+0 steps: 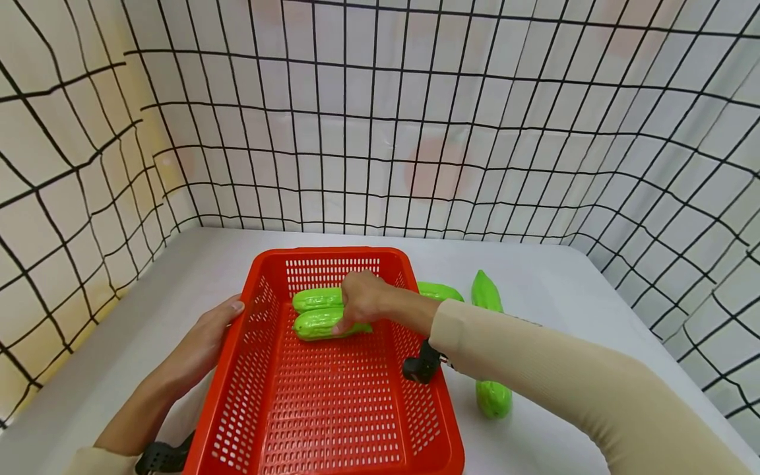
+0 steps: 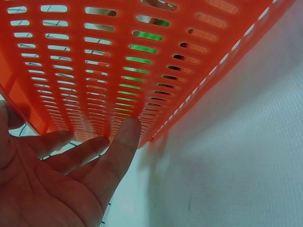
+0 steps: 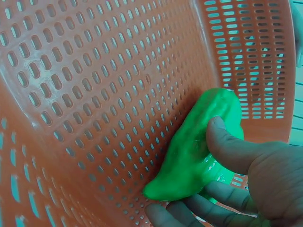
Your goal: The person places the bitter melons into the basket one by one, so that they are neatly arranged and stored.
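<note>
In the head view two bright green, ribbed bitter melons lie side by side in a red slotted basket (image 1: 332, 396), near its far end. My right hand (image 1: 363, 300) reaches in and grips the nearer bitter melon (image 1: 317, 324); its thumb lies on the bumpy skin in the right wrist view, with the fingers round the other side. Partly behind that hand is the farther bitter melon (image 1: 315, 299). My left hand (image 1: 208, 336) rests against the basket's left side, a fingertip at the rim. Its fingers look fairly straight along the outer wall in the left wrist view.
Right of the basket, more green bitter melon (image 1: 439, 291) shows past the rim. Two further green parts, an upper one (image 1: 487, 290) and a lower one (image 1: 494, 399), flank my right sleeve, which hides what lies between. Black wire mesh (image 1: 380, 158) encloses the white table (image 1: 552, 284).
</note>
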Demonstrator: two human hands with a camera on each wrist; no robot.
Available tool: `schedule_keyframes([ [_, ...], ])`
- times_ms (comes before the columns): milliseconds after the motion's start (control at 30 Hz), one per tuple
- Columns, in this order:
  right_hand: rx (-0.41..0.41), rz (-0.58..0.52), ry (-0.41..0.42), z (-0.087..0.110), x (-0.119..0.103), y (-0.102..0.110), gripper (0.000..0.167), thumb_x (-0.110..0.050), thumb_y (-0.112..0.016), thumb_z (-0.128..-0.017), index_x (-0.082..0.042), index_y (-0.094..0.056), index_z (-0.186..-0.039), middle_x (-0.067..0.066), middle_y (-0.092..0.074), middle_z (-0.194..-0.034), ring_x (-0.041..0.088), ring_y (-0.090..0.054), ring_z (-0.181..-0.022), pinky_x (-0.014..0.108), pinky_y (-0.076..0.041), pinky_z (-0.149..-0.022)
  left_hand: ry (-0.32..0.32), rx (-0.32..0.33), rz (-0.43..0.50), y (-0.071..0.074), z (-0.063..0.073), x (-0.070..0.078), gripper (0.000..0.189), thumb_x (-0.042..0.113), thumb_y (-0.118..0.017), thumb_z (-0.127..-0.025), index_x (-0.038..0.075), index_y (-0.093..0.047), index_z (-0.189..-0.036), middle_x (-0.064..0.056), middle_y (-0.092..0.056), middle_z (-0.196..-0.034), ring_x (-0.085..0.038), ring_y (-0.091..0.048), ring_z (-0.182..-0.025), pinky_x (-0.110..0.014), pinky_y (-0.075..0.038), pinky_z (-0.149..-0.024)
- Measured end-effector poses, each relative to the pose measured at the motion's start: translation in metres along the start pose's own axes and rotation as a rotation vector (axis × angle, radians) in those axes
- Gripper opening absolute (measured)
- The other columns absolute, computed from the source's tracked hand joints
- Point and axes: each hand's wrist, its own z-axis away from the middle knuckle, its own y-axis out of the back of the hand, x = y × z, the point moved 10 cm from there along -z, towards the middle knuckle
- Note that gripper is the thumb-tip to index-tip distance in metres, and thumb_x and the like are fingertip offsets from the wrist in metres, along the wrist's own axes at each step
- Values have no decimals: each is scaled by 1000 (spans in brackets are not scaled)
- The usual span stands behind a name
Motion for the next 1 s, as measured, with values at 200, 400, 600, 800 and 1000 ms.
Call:
schedule_keyframes([
  [200, -1, 1, -2, 1, -1, 1, 64, -37, -93, -72, -15, -36, -52, -6, -20, -51, 10, -21, -51, 23, -23, -45, 4, -2, 4, 0, 0, 0, 53, 40, -30, -111, 5, -30, -151, -32, -59, -118, -37, -75, -86, -50, -62, -70],
  [400, 4, -42, -21, 6, -5, 6, 64, -38, -92, -72, -15, -36, -53, -5, -20, -51, 10, -19, -48, 23, -23, -44, 2, -10, 8, -1, 0, -2, 52, 40, -30, -111, 5, -30, -151, -31, -60, -117, -37, -75, -85, -50, -62, -69],
  [600, 8, -90, -14, 14, -10, 21, 64, -37, -90, -76, -14, -35, -54, -4, -20, -51, 10, -17, -46, 23, -20, -43, 10, -1, -1, -1, 0, -2, 53, 40, -30, -111, 6, -29, -152, -31, -59, -119, -36, -75, -86, -50, -62, -70],
  [800, 35, -200, -10, 29, -9, 46, 42, -34, -91, -76, -10, -56, -73, -2, -48, -66, 14, -51, -48, 24, -45, -47, 11, -3, 1, -1, 0, -1, 54, 40, -30, -111, 6, -28, -153, -31, -59, -120, -36, -75, -87, -50, -62, -70],
  [1000, 79, -265, -22, 43, 0, 72, 52, -33, -91, -77, -3, -66, -111, 9, -62, -110, 22, -66, -68, 33, -61, -65, 8, -8, 13, -1, 0, -2, 52, 39, -30, -111, 5, -29, -151, -30, -60, -118, -37, -75, -87, -51, -62, -70],
])
